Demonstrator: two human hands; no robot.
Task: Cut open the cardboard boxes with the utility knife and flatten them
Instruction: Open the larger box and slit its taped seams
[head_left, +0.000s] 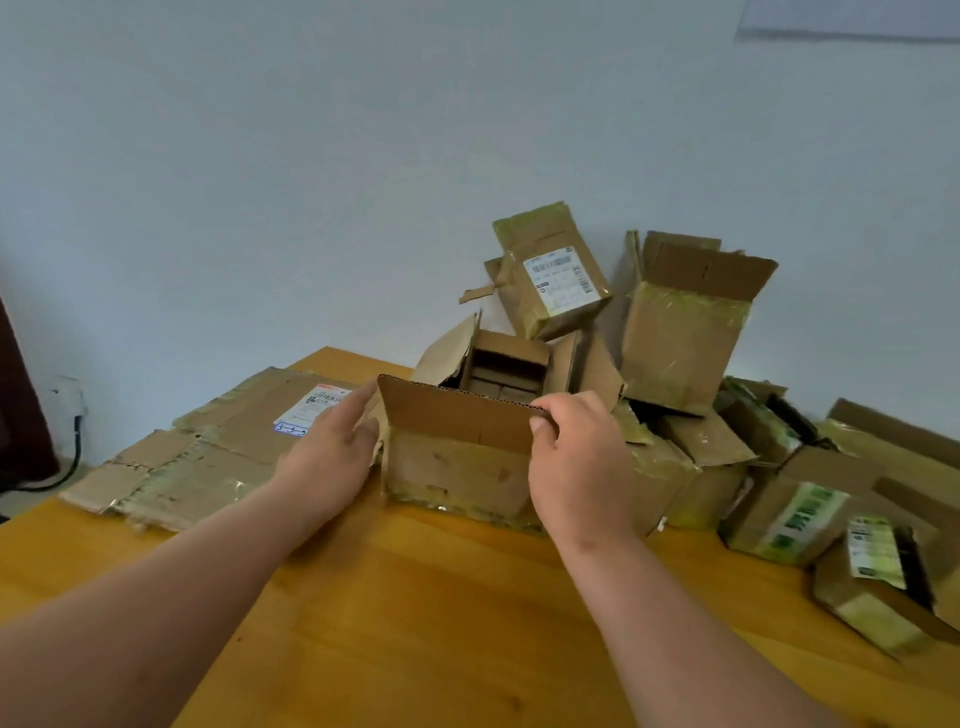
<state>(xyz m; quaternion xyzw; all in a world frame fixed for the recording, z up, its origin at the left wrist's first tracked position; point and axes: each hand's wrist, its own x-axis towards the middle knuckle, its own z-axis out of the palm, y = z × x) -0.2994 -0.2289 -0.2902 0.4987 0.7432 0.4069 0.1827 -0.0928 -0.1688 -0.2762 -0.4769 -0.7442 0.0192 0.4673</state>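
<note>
Small brown cardboard box (457, 467), tape-worn, one flap raised: stands on the yellow wooden bench (415, 623), between both hands. Right hand (576, 467): at the box's right side, thumb and fingers pinching the right end of the raised flap's top edge. Left hand (332, 457): at the box's left side, fingers straight, fingertips touching the flap's upper left corner. Both forearms extended forward. Flattened brown cardboard sheet (208, 457) with label: left of the box. Heap of opened cardboard boxes (675, 338): behind and to the right.
</note>
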